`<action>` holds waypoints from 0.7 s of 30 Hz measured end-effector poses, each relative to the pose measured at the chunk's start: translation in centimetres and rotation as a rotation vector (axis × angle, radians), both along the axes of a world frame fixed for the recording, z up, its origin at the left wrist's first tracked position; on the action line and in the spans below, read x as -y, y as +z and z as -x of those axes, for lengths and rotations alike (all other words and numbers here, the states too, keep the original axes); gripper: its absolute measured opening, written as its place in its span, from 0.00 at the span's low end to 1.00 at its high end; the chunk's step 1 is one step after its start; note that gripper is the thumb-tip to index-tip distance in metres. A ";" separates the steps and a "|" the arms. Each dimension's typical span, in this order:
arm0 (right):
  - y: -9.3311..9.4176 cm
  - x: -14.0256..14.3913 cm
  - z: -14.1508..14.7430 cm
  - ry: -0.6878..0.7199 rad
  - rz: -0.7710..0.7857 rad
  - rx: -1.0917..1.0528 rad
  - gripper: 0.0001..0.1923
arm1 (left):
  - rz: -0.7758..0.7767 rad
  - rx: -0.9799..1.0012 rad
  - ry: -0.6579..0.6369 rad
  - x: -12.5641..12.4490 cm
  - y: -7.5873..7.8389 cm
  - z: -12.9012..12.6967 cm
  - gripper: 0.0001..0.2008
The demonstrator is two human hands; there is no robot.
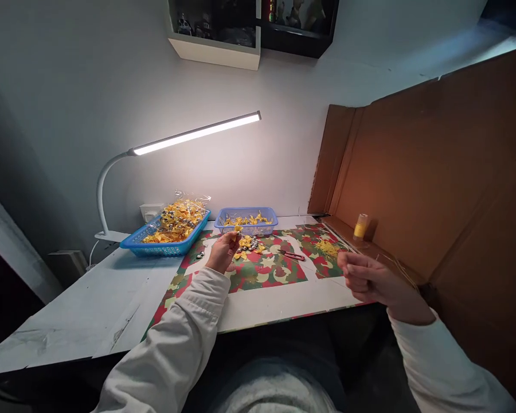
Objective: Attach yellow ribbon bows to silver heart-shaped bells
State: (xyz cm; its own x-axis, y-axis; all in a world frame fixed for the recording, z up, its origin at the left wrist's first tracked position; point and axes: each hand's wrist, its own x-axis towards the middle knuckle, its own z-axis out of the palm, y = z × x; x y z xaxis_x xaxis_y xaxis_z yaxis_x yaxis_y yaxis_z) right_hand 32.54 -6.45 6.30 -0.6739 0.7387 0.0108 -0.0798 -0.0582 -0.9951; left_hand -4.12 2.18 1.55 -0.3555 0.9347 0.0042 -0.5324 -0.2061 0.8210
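My left hand [222, 252] is raised over the patterned mat [266, 272] and pinches a small yellow piece [237, 229] between its fingertips. Just behind it lies a little pile of yellow pieces and silver beads [249, 245]. My right hand [365, 278] hovers at the table's right edge with its fingers curled; it seems to pinch a thin yellow thread, though that is hard to make out. Red snips [291, 255] lie on the mat between the two hands. A loose tuft of yellow thread [327, 248] rests near the right hand.
Two blue baskets hold yellow pieces: a larger one [165, 244] at left, a smaller one [246, 228] behind the pile. A white desk lamp [189, 137] arches overhead. A yellow thread spool [360, 227] stands by a tall cardboard screen [434, 172] on the right.
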 end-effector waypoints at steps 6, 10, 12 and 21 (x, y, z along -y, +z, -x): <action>-4.6 -7.6 0.2 -0.313 -0.085 0.275 0.25 | -0.112 0.040 -0.151 0.9 0.9 -0.5 0.07; -5.6 -11.6 2.3 -0.511 -0.296 0.480 0.15 | -0.150 0.063 -0.281 1.9 1.3 -0.8 0.08; -5.5 -12.8 3.8 -0.583 -0.480 0.601 0.09 | -0.159 0.088 -0.350 2.4 1.5 -0.9 0.08; -5.9 -14.1 12.4 -0.510 -0.776 1.112 0.09 | -0.174 0.096 -0.610 4.4 2.2 -1.4 0.11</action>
